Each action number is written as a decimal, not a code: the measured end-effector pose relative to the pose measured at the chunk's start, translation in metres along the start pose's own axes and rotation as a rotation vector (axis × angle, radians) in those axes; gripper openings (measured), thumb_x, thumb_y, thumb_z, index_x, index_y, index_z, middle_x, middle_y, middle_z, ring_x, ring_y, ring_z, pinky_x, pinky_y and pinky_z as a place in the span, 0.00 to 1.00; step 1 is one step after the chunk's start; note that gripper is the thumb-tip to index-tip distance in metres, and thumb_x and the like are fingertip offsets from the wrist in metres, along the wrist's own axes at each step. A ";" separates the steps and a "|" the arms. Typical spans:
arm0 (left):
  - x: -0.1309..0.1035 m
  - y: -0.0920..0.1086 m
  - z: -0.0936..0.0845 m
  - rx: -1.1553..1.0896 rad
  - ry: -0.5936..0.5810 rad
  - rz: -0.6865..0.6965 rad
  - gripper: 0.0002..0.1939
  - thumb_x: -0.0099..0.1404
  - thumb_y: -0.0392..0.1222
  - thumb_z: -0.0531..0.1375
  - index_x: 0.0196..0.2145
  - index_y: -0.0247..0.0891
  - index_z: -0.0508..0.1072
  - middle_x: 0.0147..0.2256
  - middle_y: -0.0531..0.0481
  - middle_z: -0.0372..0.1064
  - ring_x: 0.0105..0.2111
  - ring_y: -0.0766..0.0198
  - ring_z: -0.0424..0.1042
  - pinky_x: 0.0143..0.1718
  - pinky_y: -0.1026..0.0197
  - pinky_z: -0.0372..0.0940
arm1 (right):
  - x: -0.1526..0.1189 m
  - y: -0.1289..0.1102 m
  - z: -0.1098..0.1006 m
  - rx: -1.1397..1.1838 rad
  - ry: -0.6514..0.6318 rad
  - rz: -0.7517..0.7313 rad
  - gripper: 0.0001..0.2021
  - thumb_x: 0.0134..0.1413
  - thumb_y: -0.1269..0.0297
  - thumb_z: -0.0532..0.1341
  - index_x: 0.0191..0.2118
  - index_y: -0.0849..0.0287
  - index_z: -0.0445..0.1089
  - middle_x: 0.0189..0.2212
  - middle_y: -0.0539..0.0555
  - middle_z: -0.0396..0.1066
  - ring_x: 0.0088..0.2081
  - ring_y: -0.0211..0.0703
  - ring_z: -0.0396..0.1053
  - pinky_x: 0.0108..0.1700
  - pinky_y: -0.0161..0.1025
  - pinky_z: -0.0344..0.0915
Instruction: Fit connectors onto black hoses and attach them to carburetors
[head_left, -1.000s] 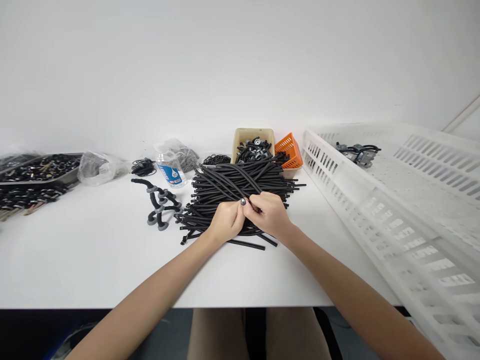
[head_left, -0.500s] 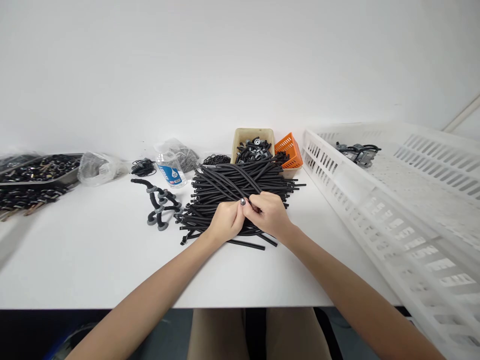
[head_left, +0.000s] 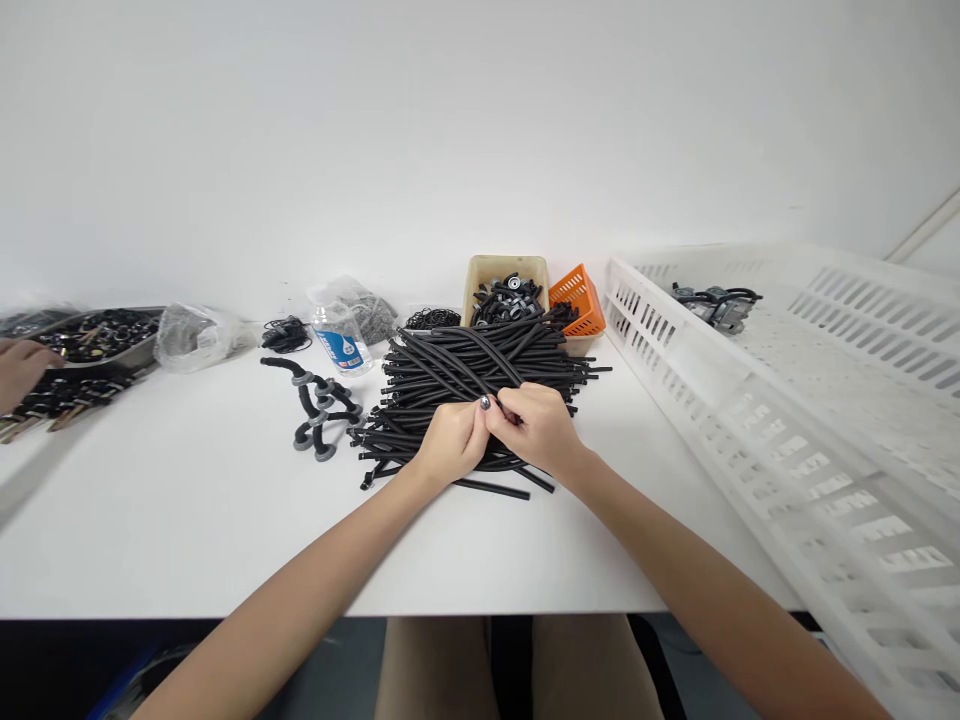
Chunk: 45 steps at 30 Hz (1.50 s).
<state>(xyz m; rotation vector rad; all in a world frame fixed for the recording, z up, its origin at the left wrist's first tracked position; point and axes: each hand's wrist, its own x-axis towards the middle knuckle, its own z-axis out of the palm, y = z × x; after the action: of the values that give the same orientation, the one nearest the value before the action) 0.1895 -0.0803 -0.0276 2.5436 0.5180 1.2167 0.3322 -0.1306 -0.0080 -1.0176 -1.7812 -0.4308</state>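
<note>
My left hand (head_left: 453, 440) and my right hand (head_left: 541, 425) are closed and meet over a pile of black tubes (head_left: 427, 375). A small shiny dark piece (head_left: 485, 403) shows between the two thumbs; the rest of what the fingers grip is hidden. To the left of the pile, a cluster of short black tubes with grey rings (head_left: 319, 405) stands on the white table (head_left: 187, 500).
A clear bottle (head_left: 341, 345), plastic bags (head_left: 196, 338), a cream bin of parts (head_left: 506, 270) and an orange basket (head_left: 587, 300) line the back. A big white crate (head_left: 720, 430) fills the right. At far left another person's hand (head_left: 22, 370) is over a parts tray (head_left: 142, 350).
Another person's hand has come in at the left edge, by the parts tray. My own hands have barely moved.
</note>
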 end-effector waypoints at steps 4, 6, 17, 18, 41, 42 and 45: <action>0.000 0.000 0.000 -0.004 -0.004 -0.002 0.26 0.75 0.44 0.40 0.26 0.36 0.68 0.21 0.49 0.68 0.20 0.67 0.66 0.24 0.64 0.61 | 0.000 0.000 0.000 0.001 0.005 -0.007 0.19 0.61 0.69 0.53 0.19 0.56 0.47 0.13 0.43 0.49 0.18 0.33 0.47 0.25 0.34 0.51; 0.000 0.000 0.000 -0.007 -0.006 -0.009 0.26 0.75 0.44 0.40 0.26 0.36 0.68 0.21 0.49 0.68 0.20 0.66 0.65 0.24 0.64 0.61 | 0.000 0.001 0.000 -0.013 0.001 -0.012 0.19 0.61 0.69 0.53 0.19 0.56 0.48 0.13 0.43 0.49 0.18 0.33 0.48 0.25 0.33 0.51; 0.000 0.000 0.000 -0.014 -0.001 -0.005 0.26 0.75 0.45 0.40 0.25 0.36 0.67 0.20 0.49 0.66 0.19 0.68 0.63 0.23 0.64 0.59 | 0.000 0.001 0.001 -0.008 -0.008 0.000 0.20 0.61 0.68 0.53 0.19 0.56 0.47 0.13 0.44 0.49 0.18 0.33 0.46 0.25 0.34 0.51; 0.000 0.000 0.000 -0.015 -0.002 -0.003 0.26 0.75 0.45 0.40 0.25 0.36 0.67 0.21 0.49 0.67 0.19 0.67 0.64 0.23 0.64 0.59 | 0.000 0.001 0.001 -0.009 -0.007 -0.003 0.20 0.62 0.68 0.53 0.19 0.56 0.47 0.13 0.44 0.49 0.18 0.33 0.46 0.25 0.34 0.51; 0.001 0.000 0.000 -0.013 0.012 0.025 0.24 0.75 0.42 0.41 0.24 0.36 0.66 0.20 0.51 0.66 0.19 0.69 0.62 0.23 0.66 0.58 | 0.000 0.000 0.001 0.011 0.006 0.003 0.20 0.61 0.69 0.53 0.20 0.56 0.47 0.14 0.43 0.48 0.18 0.33 0.46 0.25 0.34 0.50; 0.001 0.000 0.000 -0.014 0.012 0.023 0.24 0.75 0.43 0.41 0.24 0.36 0.66 0.20 0.51 0.66 0.19 0.69 0.62 0.23 0.66 0.58 | 0.000 0.000 0.000 0.015 0.006 0.004 0.20 0.61 0.69 0.53 0.20 0.56 0.46 0.14 0.43 0.48 0.18 0.33 0.46 0.25 0.34 0.50; 0.001 0.000 0.000 -0.015 0.017 0.023 0.25 0.75 0.43 0.41 0.23 0.36 0.65 0.20 0.51 0.65 0.18 0.69 0.61 0.23 0.65 0.58 | 0.000 0.000 0.000 0.021 0.009 0.004 0.19 0.61 0.69 0.54 0.20 0.56 0.47 0.14 0.43 0.48 0.18 0.33 0.46 0.25 0.34 0.50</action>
<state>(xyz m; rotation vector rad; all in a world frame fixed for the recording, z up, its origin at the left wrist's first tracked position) 0.1901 -0.0802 -0.0265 2.5355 0.4827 1.2467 0.3319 -0.1305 -0.0081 -1.0027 -1.7721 -0.4129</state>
